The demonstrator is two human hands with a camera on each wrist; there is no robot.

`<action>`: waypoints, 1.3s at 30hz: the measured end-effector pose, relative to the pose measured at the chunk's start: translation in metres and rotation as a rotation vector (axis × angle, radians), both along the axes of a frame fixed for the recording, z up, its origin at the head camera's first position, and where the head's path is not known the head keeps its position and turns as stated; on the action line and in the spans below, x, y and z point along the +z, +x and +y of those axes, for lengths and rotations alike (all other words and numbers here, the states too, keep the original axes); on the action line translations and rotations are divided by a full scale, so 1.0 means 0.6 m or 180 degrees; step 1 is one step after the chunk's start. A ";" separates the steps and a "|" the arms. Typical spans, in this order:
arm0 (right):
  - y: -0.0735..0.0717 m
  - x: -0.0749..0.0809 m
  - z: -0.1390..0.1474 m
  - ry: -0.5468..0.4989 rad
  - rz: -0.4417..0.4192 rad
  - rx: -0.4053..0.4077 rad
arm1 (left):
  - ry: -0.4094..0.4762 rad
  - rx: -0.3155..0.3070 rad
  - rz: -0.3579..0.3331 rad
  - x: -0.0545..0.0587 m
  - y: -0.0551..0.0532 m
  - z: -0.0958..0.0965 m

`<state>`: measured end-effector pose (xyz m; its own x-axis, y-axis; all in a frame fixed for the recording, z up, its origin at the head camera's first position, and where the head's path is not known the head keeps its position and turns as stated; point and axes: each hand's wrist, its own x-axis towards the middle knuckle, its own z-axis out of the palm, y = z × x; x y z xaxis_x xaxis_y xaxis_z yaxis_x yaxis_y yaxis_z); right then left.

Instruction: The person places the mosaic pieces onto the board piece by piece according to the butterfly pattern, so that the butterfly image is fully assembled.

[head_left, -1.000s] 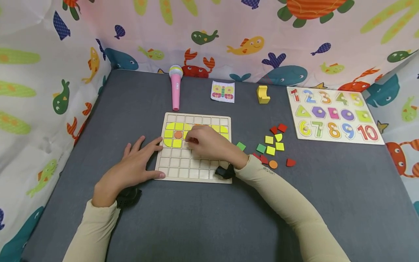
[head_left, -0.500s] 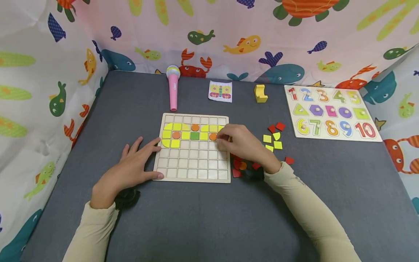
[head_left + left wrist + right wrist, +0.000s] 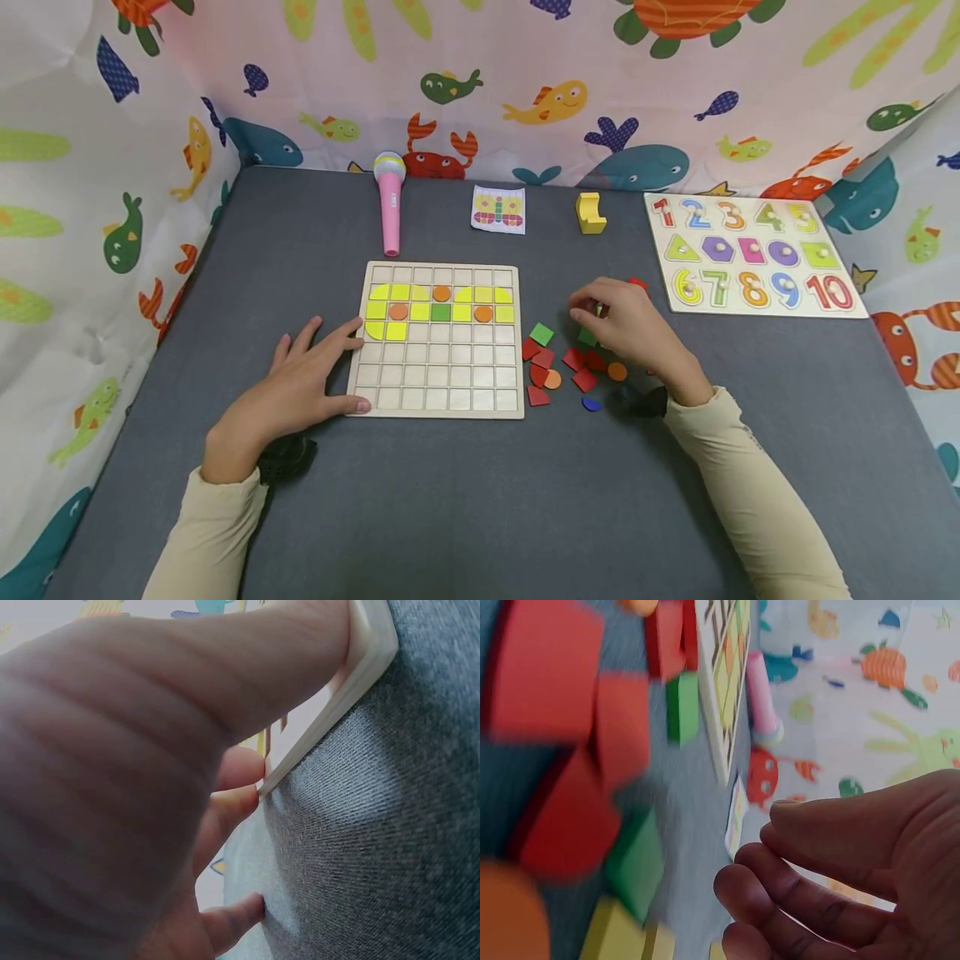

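My left hand (image 3: 288, 396) lies with spread fingers along the left edge of a wooden grid board (image 3: 433, 414). In the left wrist view the thumb (image 3: 300, 652) presses on the board's corner. Yellow tiles (image 3: 396, 331), orange discs (image 3: 483, 314) and a green square (image 3: 441, 312) fill part of the upper rows. Right of the board, my right hand (image 3: 633, 329) hovers over loose pieces with fingers bent loosely. Nothing shows between its thumb and fingertips in the right wrist view. Beneath it are a green block (image 3: 637, 862) and yellow blocks (image 3: 611, 934), largely hidden in the head view.
Red pieces (image 3: 583, 381), a green square (image 3: 542, 334), orange discs (image 3: 617, 372) and a blue piece (image 3: 591, 404) lie beside the board. Behind stand a pink microphone (image 3: 390, 208), a butterfly pattern card (image 3: 498, 210), a yellow block (image 3: 590, 214) and a number puzzle (image 3: 757, 304).
My right hand has moved right, off the board to the loose pieces. More yellow tiles now show at the board's upper right. My left hand keeps its place on the board's edge.
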<state>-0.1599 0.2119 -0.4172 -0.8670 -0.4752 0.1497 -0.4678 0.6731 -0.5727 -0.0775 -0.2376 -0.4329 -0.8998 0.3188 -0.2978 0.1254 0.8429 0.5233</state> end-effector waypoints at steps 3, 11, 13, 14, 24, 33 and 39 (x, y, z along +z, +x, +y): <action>-0.002 0.001 0.022 0.0063 -0.0028 -0.0069 | 0.0006 -0.0003 0.0005 0.001 0.001 -0.002; -0.009 -0.004 0.056 0.0414 -0.0210 0.0013 | 0.0021 -0.0018 0.0026 0.001 0.003 -0.004; -0.011 -0.007 0.059 0.0485 -0.0209 0.0068 | 0.0030 -0.0018 0.0038 0.001 0.003 -0.005; -0.011 -0.008 0.060 0.0502 -0.0199 0.0090 | 0.0027 -0.0018 0.0039 0.002 0.003 -0.004; -0.016 -0.008 0.056 0.0601 -0.0228 0.0060 | 0.0000 -0.0004 0.0017 0.005 -0.001 -0.001; -0.019 -0.011 0.048 0.0617 -0.0151 -0.0040 | -0.0017 -0.0005 -0.0016 0.001 -0.002 -0.002; -0.031 -0.003 0.025 0.0389 0.0058 -0.0073 | -0.0029 0.0003 0.0003 -0.002 -0.002 -0.002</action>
